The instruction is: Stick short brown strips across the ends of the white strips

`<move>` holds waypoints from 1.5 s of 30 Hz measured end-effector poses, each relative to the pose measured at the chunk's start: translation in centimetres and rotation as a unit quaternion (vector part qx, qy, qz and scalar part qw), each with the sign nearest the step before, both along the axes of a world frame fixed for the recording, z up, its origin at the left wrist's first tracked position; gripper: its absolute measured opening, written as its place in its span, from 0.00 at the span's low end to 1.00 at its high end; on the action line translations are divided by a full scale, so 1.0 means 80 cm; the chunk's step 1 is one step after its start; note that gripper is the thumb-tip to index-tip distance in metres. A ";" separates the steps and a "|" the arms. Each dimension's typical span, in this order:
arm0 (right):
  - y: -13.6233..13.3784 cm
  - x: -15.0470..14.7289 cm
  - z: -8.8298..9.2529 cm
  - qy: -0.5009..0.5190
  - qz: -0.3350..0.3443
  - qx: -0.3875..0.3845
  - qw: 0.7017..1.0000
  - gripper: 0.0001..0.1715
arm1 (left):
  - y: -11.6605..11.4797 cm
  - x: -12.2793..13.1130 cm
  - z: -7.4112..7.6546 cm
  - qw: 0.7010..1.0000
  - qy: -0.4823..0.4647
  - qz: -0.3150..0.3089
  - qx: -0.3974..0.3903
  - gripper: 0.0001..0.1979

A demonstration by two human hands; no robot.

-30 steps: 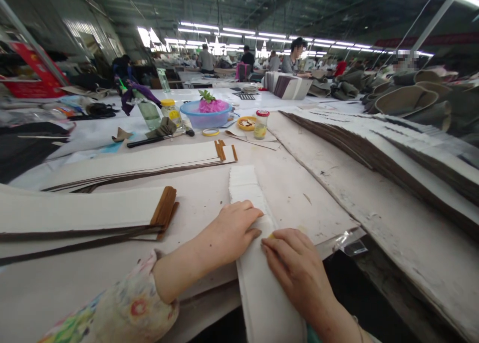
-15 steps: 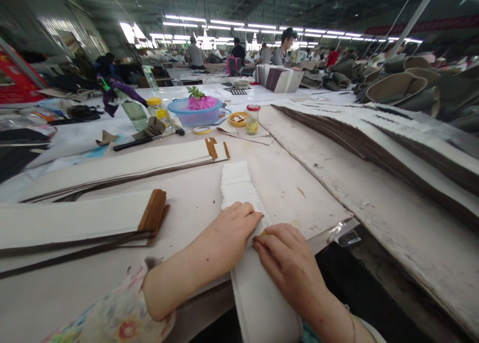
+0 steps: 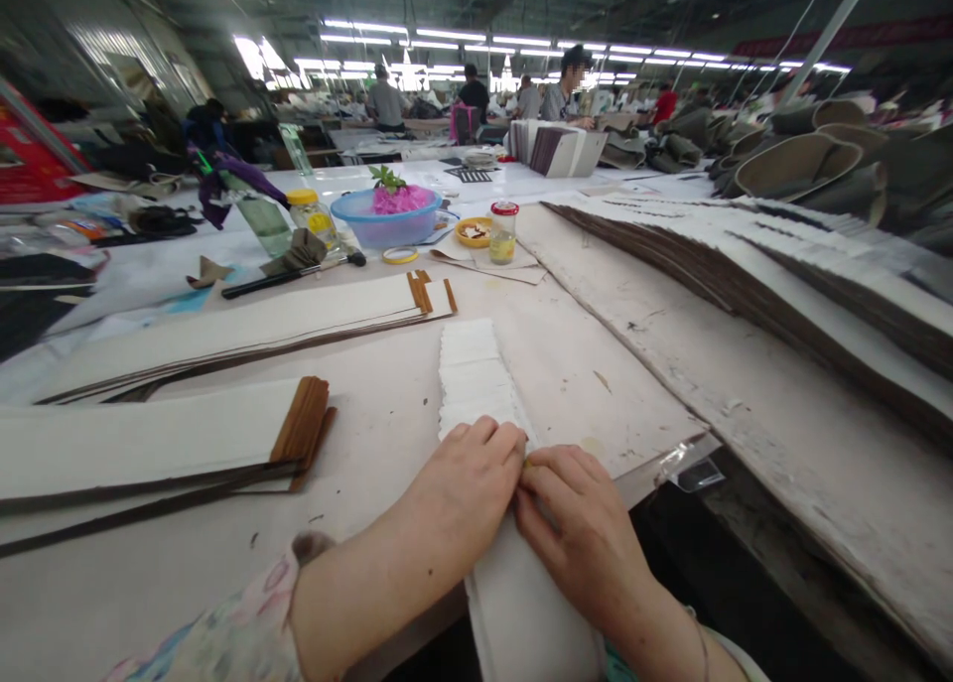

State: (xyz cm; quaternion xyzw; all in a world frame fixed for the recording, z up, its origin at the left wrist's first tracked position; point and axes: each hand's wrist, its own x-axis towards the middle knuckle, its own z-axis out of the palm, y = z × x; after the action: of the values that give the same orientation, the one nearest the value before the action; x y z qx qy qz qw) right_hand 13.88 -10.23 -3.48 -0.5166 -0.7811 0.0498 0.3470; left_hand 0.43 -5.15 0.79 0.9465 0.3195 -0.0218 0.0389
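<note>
A long white strip of fabric-like material (image 3: 476, 369) lies lengthwise before me, its far end wavy-edged and its near end hanging past the table edge. My left hand (image 3: 473, 488) rests across it, fingers curled and closed at its right edge. Beside it my right hand (image 3: 577, 518) pinches that same edge, the fingertips of both hands nearly touching. A small yellowish spot shows at my right fingertips; what it is I cannot make out. What lies under the fingers is hidden.
Stacked white strips with brown ends (image 3: 149, 429) lie at left. Behind are a brush (image 3: 290, 275), a blue basin (image 3: 387, 220), a red-lidded jar (image 3: 503, 235) and a yellow lid (image 3: 475, 231). Layered sheets (image 3: 789, 275) cover the right board. A gap separates the boards near my right arm.
Both hands have shifted slightly along the strip's right edge and closer together. My left hand has turned a little, its fingers now more bunched near the right fingertips.
</note>
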 end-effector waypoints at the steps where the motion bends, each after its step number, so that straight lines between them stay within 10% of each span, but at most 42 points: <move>1: 0.000 0.000 0.000 -0.001 -0.003 -0.001 1.000 0.07 | 0.000 -0.001 -0.001 1.000 -0.003 0.002 0.003 0.11; 26: 0.047 0.001 0.022 -0.114 0.125 -0.049 0.984 0.14 | 0.004 -0.058 -0.013 0.963 -0.202 0.158 -0.077 0.12; 38: 0.042 -0.007 0.025 -0.206 0.149 -0.004 0.967 0.10 | -0.018 -0.060 -0.030 0.984 -0.128 0.084 0.089 0.10; 45: 0.029 -0.009 0.034 -0.215 0.140 0.014 0.966 0.17 | -0.038 -0.090 -0.039 0.979 -0.179 0.090 0.037 0.16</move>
State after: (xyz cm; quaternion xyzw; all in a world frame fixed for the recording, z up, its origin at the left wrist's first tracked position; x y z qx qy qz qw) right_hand 13.14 -7.89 -0.76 -0.3962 -0.9024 -0.0253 0.1674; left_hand -6.80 -8.18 -2.32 0.9034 0.3917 0.1634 0.0619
